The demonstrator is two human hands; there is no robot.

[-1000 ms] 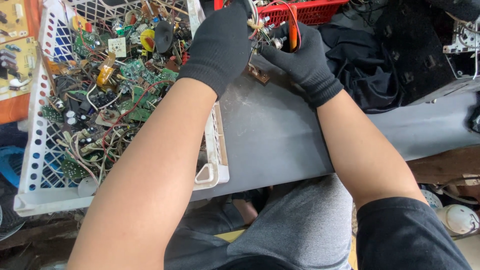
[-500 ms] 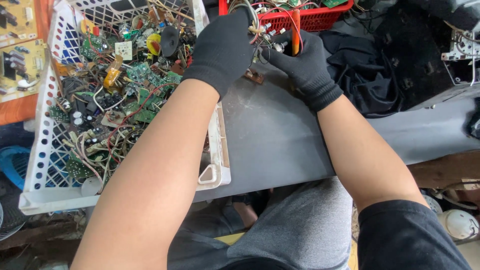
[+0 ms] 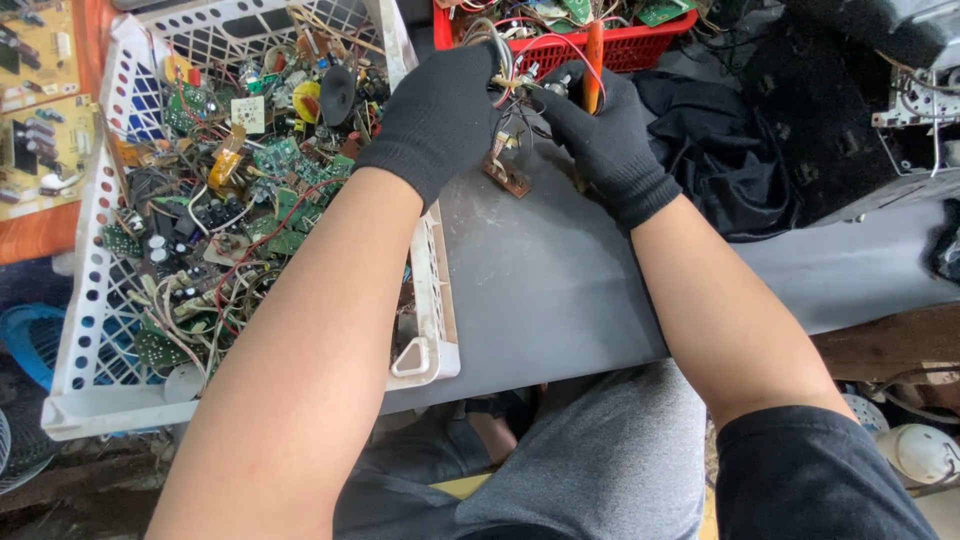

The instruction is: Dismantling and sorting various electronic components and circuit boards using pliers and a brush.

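Observation:
Both my hands wear black gloves and meet over the far part of a grey work surface (image 3: 560,290). My left hand (image 3: 440,115) is closed around a small electronic part with a bundle of thin wires (image 3: 512,85). A small brown circuit board (image 3: 507,178) dangles from those wires just above the surface. My right hand (image 3: 605,135) grips a tool with an orange handle (image 3: 593,65), its tip hidden among the wires between my hands.
A white plastic crate (image 3: 425,355) full of green circuit boards, wires and components sits on the left. A red basket (image 3: 600,45) of electronic scrap stands behind my hands. Black cloth (image 3: 730,150) lies at the right, tan circuit boards (image 3: 40,130) at the far left.
Both hands sit lower in the view than before, with the same hold on the wired part and the tool. The small brown board now hangs visibly below my hands.

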